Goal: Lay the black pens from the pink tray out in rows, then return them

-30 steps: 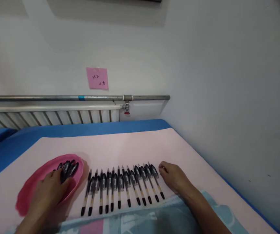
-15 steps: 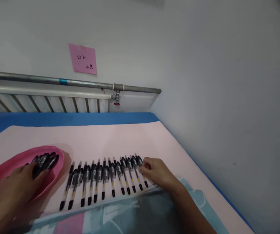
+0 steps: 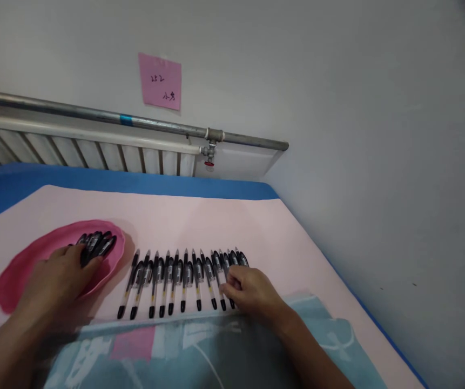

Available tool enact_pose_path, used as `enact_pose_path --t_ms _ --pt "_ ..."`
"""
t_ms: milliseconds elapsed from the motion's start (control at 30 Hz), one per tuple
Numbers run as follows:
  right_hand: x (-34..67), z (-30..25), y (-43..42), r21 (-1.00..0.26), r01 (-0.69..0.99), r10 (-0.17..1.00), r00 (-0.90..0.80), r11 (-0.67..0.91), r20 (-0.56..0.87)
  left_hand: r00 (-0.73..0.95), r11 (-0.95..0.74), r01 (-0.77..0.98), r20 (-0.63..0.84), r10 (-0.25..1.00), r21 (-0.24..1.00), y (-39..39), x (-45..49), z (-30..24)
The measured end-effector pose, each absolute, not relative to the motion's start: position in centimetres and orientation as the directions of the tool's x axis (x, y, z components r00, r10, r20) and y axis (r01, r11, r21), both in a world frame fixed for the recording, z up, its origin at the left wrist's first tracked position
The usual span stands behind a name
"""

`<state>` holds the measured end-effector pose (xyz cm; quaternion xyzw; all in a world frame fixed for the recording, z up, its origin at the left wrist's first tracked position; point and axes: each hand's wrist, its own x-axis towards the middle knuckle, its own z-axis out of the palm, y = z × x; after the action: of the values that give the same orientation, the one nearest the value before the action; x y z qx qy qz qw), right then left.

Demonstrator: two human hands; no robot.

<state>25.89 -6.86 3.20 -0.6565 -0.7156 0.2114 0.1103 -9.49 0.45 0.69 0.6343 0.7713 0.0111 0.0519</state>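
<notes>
My left hand reaches over a pink dish, its fingers bent round a bundle of black pens. Only their dark, rounded upper ends show; my hand covers the rest. Beside the dish, several clear-barrelled pens lie in a row, bare tips pointing away from me. Black caps with see-through bodies lie among them. At the row's right end, my right hand is closed, thumb against curled fingers, and covers part of the last pens. What it holds, if anything, is hidden.
A pale pink mat covers the blue-edged table. Along the near side lies a light blue patterned cloth. Behind the table run a radiator and a metal pipe; a wall rises on the right.
The camera view has shifted, so the table sits higher and the dish further right in the picture. My right hand has moved left over the last pens. My left hand remains on the bundle.
</notes>
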Motion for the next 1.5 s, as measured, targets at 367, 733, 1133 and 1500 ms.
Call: enact_pose_path --t_ms 367,733,1133,1500 --pt "22.8 2.2 -7.7 -0.423 0.876 0.971 -0.237 0.231 0.039 -0.151 0.153 0.988 -0.092 0.984 0.014 -0.2 -8.4 2.4" --pt "21.1 1.1 -8.3 -0.336 0.794 0.861 -0.45 0.507 0.237 -0.189 0.195 0.979 -0.091 0.978 0.053 -0.4 -8.4 2.6" --pt "19.5 0.7 -9.3 -0.276 0.74 0.787 -0.6 0.614 0.142 -0.22 0.223 0.973 -0.056 0.974 0.065 -0.3 -8.4 2.1" --pt "19.3 0.8 -9.0 -0.307 0.689 0.754 -0.612 0.656 0.238 -0.26 0.264 0.959 -0.052 0.964 0.106 0.1 -8.8 2.1"
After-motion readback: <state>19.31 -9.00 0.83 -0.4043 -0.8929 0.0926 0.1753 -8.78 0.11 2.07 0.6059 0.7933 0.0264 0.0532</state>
